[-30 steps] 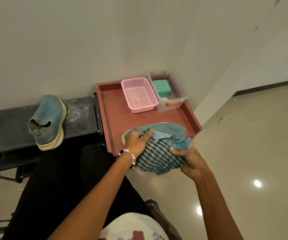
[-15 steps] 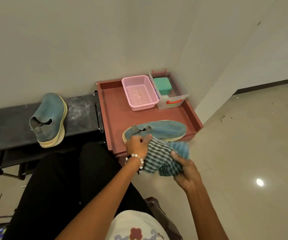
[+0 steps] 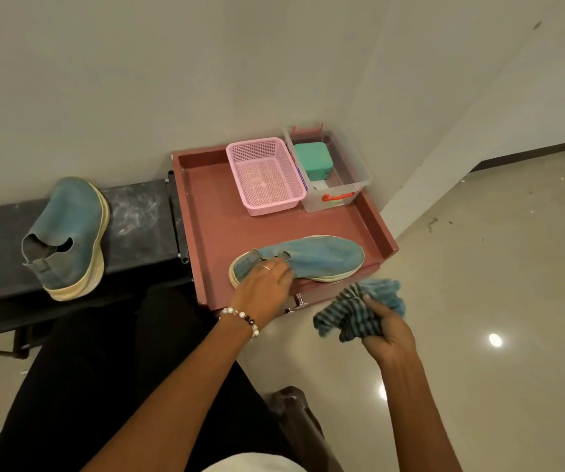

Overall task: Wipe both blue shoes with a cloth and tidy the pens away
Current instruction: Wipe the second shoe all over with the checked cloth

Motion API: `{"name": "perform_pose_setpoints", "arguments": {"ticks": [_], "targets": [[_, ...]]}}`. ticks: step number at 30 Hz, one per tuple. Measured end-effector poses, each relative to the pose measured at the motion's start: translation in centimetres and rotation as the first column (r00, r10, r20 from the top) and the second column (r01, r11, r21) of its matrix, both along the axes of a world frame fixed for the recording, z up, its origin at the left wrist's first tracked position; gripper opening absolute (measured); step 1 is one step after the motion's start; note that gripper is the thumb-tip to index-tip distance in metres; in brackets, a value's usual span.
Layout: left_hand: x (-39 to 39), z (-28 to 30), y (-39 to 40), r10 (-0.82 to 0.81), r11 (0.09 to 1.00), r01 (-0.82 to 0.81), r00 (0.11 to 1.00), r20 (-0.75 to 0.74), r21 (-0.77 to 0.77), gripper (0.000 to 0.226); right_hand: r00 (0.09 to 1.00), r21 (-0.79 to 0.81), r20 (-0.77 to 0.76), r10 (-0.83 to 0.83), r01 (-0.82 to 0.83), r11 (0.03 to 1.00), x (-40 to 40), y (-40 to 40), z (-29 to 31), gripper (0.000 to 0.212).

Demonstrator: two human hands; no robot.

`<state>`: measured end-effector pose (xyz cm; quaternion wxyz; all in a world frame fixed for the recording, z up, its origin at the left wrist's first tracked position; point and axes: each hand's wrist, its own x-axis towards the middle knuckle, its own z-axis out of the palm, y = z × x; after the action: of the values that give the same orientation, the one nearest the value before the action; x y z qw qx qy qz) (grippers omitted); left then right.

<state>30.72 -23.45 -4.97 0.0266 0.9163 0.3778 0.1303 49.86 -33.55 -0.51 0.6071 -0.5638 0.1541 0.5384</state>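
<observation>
One blue shoe (image 3: 321,257) with a cream sole lies on its side along the front of the reddish tray (image 3: 213,216), toe to the right. My left hand (image 3: 264,284) rests on its heel end, fingers spread over the opening. My right hand (image 3: 384,330) is off the tray's front right corner, above the floor, clutching a bunched blue striped cloth (image 3: 356,311). The other blue shoe (image 3: 70,236) stands on the dark bench (image 3: 138,219) at the left. No pens are visible.
A pink mesh basket (image 3: 264,175) and a clear plastic box (image 3: 332,195) holding a green case (image 3: 313,160) sit at the tray's back. The wall runs behind. Shiny tiled floor (image 3: 478,301) spreads right. My dark-trousered legs fill the lower left.
The shoe has gone down from my hands onto the tray. My right hand has pulled the cloth away to the right, off the shoe; my left hand stays at the heel.
</observation>
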Motion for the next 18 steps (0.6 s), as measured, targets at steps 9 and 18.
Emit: {"name": "perform_pose_setpoints", "arguments": {"ticks": [9,18], "targets": [[-0.7,-3.2,1.6,0.035,0.996,-0.077,0.831,-0.555,-0.053,0.070,0.734,0.034,0.680,-0.004,-0.027,0.999,-4.3,5.1,-2.9,0.036],[-0.2,-2.8,2.3,-0.068,0.985,-0.057,0.732,-0.678,-0.160,0.068,-0.423,-0.641,0.763,0.488,-0.587,0.494,-4.8,6.2,-10.5,0.073]]}}
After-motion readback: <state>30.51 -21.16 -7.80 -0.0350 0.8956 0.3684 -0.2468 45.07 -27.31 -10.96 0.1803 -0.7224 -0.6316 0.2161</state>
